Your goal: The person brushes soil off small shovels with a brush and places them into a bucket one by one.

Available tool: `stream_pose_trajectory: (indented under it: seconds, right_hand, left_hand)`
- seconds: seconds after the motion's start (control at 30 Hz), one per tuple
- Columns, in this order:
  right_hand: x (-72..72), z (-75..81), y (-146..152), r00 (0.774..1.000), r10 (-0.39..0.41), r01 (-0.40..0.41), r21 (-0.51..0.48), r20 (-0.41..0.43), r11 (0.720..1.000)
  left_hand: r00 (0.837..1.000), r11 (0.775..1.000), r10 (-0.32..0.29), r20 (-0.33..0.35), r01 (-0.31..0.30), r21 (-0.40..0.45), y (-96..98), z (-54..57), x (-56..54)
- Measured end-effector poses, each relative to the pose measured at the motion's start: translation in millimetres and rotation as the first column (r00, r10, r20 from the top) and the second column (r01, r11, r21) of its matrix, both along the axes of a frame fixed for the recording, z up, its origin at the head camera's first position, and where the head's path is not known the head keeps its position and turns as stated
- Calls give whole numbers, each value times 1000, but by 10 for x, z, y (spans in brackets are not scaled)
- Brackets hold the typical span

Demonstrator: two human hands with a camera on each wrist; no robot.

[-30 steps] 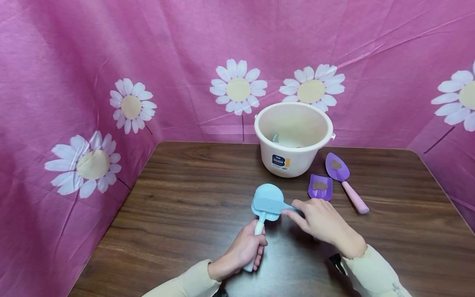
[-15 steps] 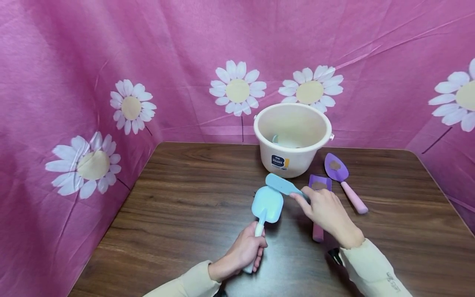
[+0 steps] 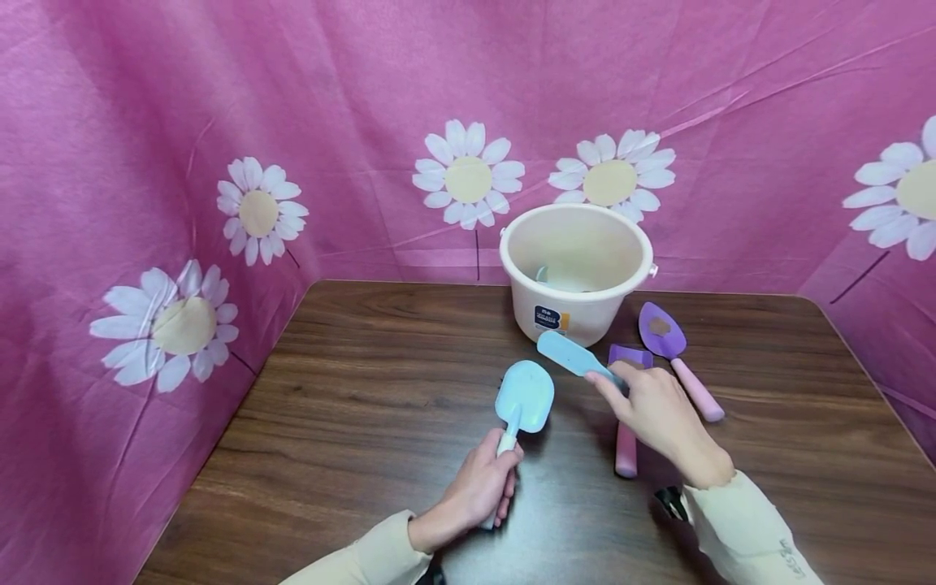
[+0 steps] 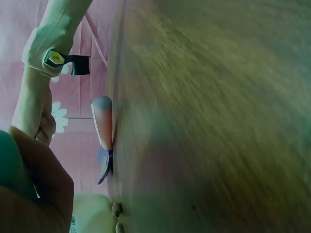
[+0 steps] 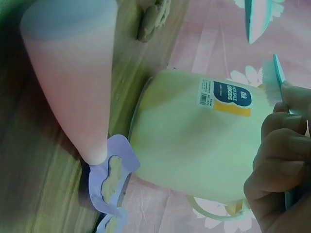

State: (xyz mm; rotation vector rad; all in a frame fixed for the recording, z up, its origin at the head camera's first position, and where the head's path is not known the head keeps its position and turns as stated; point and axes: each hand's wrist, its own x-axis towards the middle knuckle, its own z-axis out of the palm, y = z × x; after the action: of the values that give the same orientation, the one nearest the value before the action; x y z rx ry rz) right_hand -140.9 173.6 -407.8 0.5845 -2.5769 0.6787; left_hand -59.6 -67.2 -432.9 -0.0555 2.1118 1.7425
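My left hand grips the white handle of a light blue toy shovel, its rounded blade pointing away from me. Over the table to the right, my right hand holds a blue-backed brush; its white bristles show in the right wrist view. The brush head overlaps the lower front of the cream bucket in the head view. Beneath my right hand lies a square purple shovel with a pink handle, partly hidden. Brown lumps sit on the table beyond the blue shovel, hidden from the head view.
A pointed purple shovel with a brown patch on its blade lies at the right. Something pale blue shows inside the bucket. Pink cloth with daisies hangs behind the wooden table.
The brush has moved off the blue shovel's blade, to the right and away from me, with my right hand. My left hand has stayed nearly in place with the shovel.
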Motion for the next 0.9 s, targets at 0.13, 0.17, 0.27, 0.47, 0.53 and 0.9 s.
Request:
stream_pose_trajectory:
  seconds: [0.13,0.17,0.27,0.47,0.53,0.9]
  right_hand:
    - [4,22,20,1000,-20,21,-6,20,1000]
    - [5,27,25,1000,-24,24,-9,20,1000]
    - [9,43,33,999,-30,30,-22,14,999]
    - [30,79,29,1000,-16,15,-61,-14,998]
    - [35,87,28,1000,-12,10,-69,-25,998]
    - [49,98,31,998,10,-14,-86,-55,996]
  left_hand:
    - [991,992,-14,-135,-3,-125,-30,5,-14]
    - [983,987,-21,-180,-8,-162,-40,-2,-16]
    - [957,968,-44,-286,-30,-250,-70,-18,-23]
    - [962,970,-25,-274,-42,-238,-99,-34,-32]
    - [965,967,-10,-260,-57,-249,-97,-29,-37]
    - [947,929,-22,-322,-99,-358,-123,-31,-50]
